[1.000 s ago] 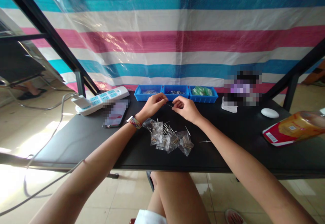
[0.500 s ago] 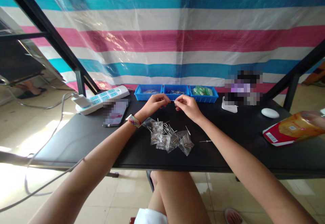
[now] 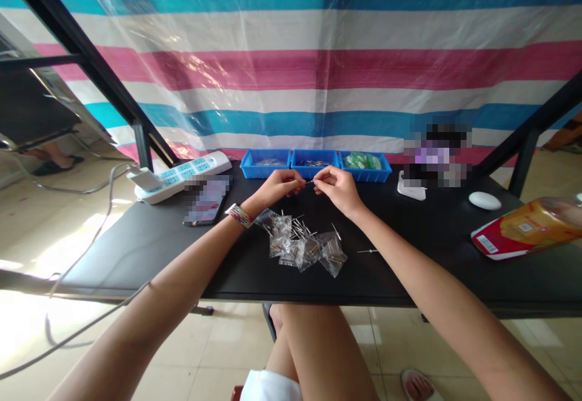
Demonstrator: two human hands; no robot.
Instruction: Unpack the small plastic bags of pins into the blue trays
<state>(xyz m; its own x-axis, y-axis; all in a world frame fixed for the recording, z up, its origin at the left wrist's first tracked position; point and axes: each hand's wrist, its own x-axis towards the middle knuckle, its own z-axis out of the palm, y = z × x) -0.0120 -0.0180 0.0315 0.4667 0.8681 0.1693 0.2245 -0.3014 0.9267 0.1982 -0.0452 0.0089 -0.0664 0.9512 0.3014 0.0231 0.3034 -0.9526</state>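
Observation:
My left hand [image 3: 284, 184] and my right hand [image 3: 337, 189] face each other over the middle of the table, fingertips pinched. Between them runs a thin metal blind rivet [image 3: 310, 182], one end in each hand's fingers. Just beyond the hands stand three joined blue bins: the left bin [image 3: 244, 171] has clear bags in it, the middle one thin metal pieces, the right one green packets [image 3: 362, 161]. Nearer the table's front lie loose rivets [image 3: 300, 229] and several small clear bags [image 3: 309, 253] of metal parts. A single rivet [image 3: 365, 251] rests beside my right forearm.
On the left lie a white power strip [image 3: 186, 174] with a plugged-in adapter and a phone [image 3: 208, 201]. A white case [image 3: 411, 190], a white oval object [image 3: 484, 201] and a bottle with a red and yellow label [image 3: 527, 228] are on the right. A striped sheet [image 3: 291, 68] hangs behind.
The rivet between my fingertips now tilts slightly and shows more clearly. My hands stay in nearly the same place, and the things on the table have not moved.

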